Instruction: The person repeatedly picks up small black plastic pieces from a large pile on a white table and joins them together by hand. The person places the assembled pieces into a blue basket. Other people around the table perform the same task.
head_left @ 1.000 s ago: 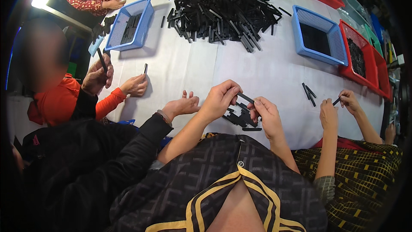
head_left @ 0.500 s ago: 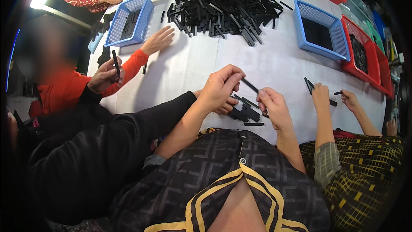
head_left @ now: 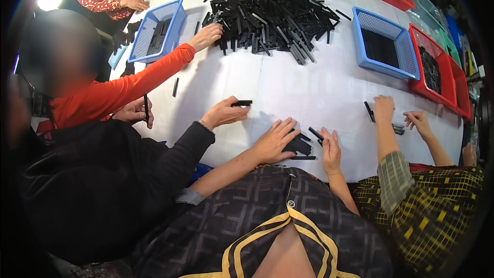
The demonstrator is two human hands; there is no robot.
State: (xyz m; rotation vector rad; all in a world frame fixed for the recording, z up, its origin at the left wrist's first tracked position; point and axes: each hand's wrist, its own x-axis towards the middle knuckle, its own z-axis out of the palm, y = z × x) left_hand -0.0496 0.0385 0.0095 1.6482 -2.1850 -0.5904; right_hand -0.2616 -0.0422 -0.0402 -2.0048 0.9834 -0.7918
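On the white table right in front of me lies a small cluster of flat black strips (head_left: 299, 146). My left hand (head_left: 275, 141) rests over its left side with the fingers stretched out, hiding some of the strips. At the cluster's right, my right hand (head_left: 331, 153) has its fingertips closed on one short black strip (head_left: 315, 134), which slants up to the left. A single black strip (head_left: 303, 158) lies at the near edge of the cluster, close to my shirt.
A large heap of black strips (head_left: 272, 20) covers the table's far middle. Blue baskets (head_left: 383, 69) (head_left: 177, 18) and a red basket (head_left: 447, 98) stand at the sides. Co-workers' hands (head_left: 226, 112) (head_left: 207, 37) (head_left: 383, 109) work left and right of me.
My hands have come down and apart; the left has opened over the cluster. A dark-sleeved co-worker's hand has moved from the cluster to the upper left with a strip. The orange-sleeved hand has reached the heap.
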